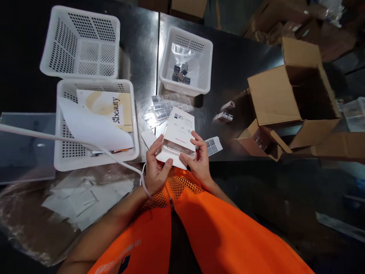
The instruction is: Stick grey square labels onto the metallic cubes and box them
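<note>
nearest to me the orange vest (pixel 211 232) is filling the bottom of the view, and just above it both hands are meeting at the near edge of the surface (pixel 228 72). my left hand (pixel 155 171) is gripping the small white box (pixel 179 137) from its left side, fingers closed on it with the thumb lying across the near corner. my right hand (pixel 199 161) is holding the box from the right, fingers curled over its top edge and thumb pressing on the near side, so both sets of fingers are clamped on the box. the box is sitting tilted between the hands, just above the near edge of the surface, its printed face turned up.

behind the box, clear packets (pixel 164 108) are lying fanned out near the middle of the surface. a label strip (pixel 213 145) is lying just right of my right hand. toward the left edge a white basket (pixel 64 152) is holding a beauty leaflet (pixel 114 110) and a white sheet (pixel 94 127). an empty-looking basket (pixel 51 57) is standing at the far left corner, and a third basket (pixel 205 57) with small dark items in a bag is standing at the far middle. an open cardboard box (pixel 273 95) is lying toward the right edge. a white cable (pixel 71 141) is running across from the left to my left wrist.
</note>
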Available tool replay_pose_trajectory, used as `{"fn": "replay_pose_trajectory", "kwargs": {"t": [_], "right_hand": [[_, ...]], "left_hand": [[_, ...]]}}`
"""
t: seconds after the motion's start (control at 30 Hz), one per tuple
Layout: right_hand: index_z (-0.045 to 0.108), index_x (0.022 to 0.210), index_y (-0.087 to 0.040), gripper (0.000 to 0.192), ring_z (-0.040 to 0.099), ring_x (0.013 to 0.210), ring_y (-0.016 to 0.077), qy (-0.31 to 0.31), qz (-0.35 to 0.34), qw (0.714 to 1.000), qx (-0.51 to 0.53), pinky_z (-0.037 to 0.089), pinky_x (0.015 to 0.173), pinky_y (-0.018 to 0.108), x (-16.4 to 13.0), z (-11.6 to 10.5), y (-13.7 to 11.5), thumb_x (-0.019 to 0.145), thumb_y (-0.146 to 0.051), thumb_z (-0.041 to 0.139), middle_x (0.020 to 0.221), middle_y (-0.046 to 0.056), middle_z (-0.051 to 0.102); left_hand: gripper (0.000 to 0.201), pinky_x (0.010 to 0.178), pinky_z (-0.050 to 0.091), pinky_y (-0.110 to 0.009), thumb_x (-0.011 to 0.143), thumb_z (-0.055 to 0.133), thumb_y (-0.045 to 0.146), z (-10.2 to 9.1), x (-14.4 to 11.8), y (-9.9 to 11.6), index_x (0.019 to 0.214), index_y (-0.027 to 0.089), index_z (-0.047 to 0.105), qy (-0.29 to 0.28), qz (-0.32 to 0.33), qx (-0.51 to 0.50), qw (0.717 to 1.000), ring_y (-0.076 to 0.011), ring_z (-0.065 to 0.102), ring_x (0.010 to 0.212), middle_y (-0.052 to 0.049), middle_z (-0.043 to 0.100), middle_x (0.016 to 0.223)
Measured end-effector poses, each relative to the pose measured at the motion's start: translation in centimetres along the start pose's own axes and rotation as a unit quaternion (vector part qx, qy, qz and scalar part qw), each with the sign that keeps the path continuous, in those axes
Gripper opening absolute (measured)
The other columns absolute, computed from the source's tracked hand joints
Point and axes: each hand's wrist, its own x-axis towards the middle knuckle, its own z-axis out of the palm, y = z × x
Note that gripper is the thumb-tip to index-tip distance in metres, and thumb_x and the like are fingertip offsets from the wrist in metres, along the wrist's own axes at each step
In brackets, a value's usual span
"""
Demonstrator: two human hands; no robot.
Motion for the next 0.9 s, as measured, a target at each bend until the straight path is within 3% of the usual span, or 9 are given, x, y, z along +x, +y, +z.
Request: {"fn": "replay_pose_trajectory", "kwargs": {"t": [0.13,0.3,0.37,0.5,0.6,0.67,0.73,0.8,0.9], "right_hand": [[0.053,0.104,-0.027,0.039,0.043,0.141,0.0257,0.0,-0.004,1.0,-0.014,0.051,0.104,0.045,0.2,-0.1,0.1,0.078,-0.032,0.08,0.158,0.005,0.034],[0.058,0.11,-0.029,0.029,0.048,0.138,0.028,0.013,-0.11,0.983,-0.145,0.046,0.108,0.051,-0.3,-0.3,1.0,0.084,-0.025,0.071,0.149,0.007,0.05],[0.06,0.108,-0.029,0.027,0.052,0.134,0.0283,0.022,-0.118,0.98,-0.16,0.045,0.108,0.052,-0.3,-0.6,1.3,0.084,-0.023,0.071,0.144,0.007,0.055],[0.063,0.107,-0.03,0.03,0.054,0.132,0.0285,0.009,-0.107,0.986,-0.126,0.045,0.109,0.051,-0.1,-2.1,1.5,0.08,-0.025,0.077,0.141,0.006,0.057],[0.065,0.115,-0.032,0.04,0.05,0.135,0.0308,-0.094,-0.086,0.989,-0.08,0.047,0.106,0.052,0.2,-4.0,1.1,0.078,-0.041,0.078,0.144,0.006,0.055],[0.066,0.122,-0.032,0.045,0.048,0.138,0.0321,-0.176,-0.051,0.982,-0.042,0.051,0.102,0.052,0.2,-5.2,0.6,0.083,-0.054,0.068,0.149,0.005,0.05],[0.067,0.123,-0.033,0.04,0.048,0.138,0.0315,-0.215,-0.044,0.974,-0.052,0.052,0.101,0.051,0.0,-6.0,0.1,0.088,-0.051,0.063,0.15,0.004,0.05],[0.069,0.119,-0.034,0.033,0.054,0.133,0.0298,-0.207,-0.079,0.97,-0.097,0.055,0.096,0.048,-0.3,-6.2,0.0,0.087,-0.037,0.069,0.145,0.004,0.055],[0.069,0.116,-0.034,0.036,0.063,0.121,0.0273,-0.139,-0.16,0.968,-0.132,0.06,0.085,0.042,-0.9,-5.6,0.4,0.082,-0.021,0.073,0.137,0.005,0.062]], "left_hand": [[0.067,0.114,0.045,-0.042,0.09,0.063,0.024,0.4,-0.5,0.5,0.15,0.03,0.033,0.027,-0.065,0.008,0.997,-0.026,0.041,0.143,-0.011,0.034,0.158],[0.042,0.104,0.053,-0.042,0.089,0.065,0.027,0.4,-0.3,0.4,0.131,0.029,0.059,0.111,-0.08,-0.008,0.991,-0.0238,0.06,0.121,-0.008,0.056,0.129],[0.041,0.105,0.053,-0.044,0.088,0.066,0.033,-0.1,-0.1,0.5,0.128,0.029,0.063,0.087,-0.046,-0.011,0.995,-0.0256,0.059,0.122,-0.009,0.056,0.125],[0.04,0.103,0.053,-0.044,0.09,0.061,0.038,-1.9,0.4,0.5,0.129,0.032,0.064,-0.025,-0.033,-0.042,0.998,-0.0277,0.055,0.128,-0.009,0.049,0.14],[0.027,0.083,0.061,-0.035,0.088,0.066,0.031,-2.9,0.7,0.3,0.115,0.03,0.066,-0.061,-0.053,-0.05,0.995,-0.022,0.065,0.111,-0.008,0.044,0.149],[0.023,0.07,0.061,-0.028,0.085,0.071,0.03,-3.2,0.6,0.2,0.107,0.027,0.062,-0.064,-0.066,-0.053,0.994,-0.0151,0.069,0.091,-0.01,0.046,0.148],[0.023,0.065,0.06,-0.025,0.084,0.072,0.028,-3.2,0.5,0.1,0.103,0.025,0.059,-0.055,-0.069,-0.043,0.995,-0.0123,0.068,0.084,-0.011,0.051,0.144],[0.023,0.065,0.059,-0.023,0.084,0.072,0.025,-3.1,0.3,0.2,0.104,0.025,0.059,-0.039,-0.047,-0.024,0.998,-0.0158,0.067,0.096,-0.01,0.056,0.137],[0.024,0.074,0.059,-0.025,0.086,0.069,0.019,-3.1,0.2,0.5,0.108,0.027,0.067,-0.046,0.016,0.039,0.998,-0.0218,0.059,0.121,-0.009,0.059,0.131]]}}
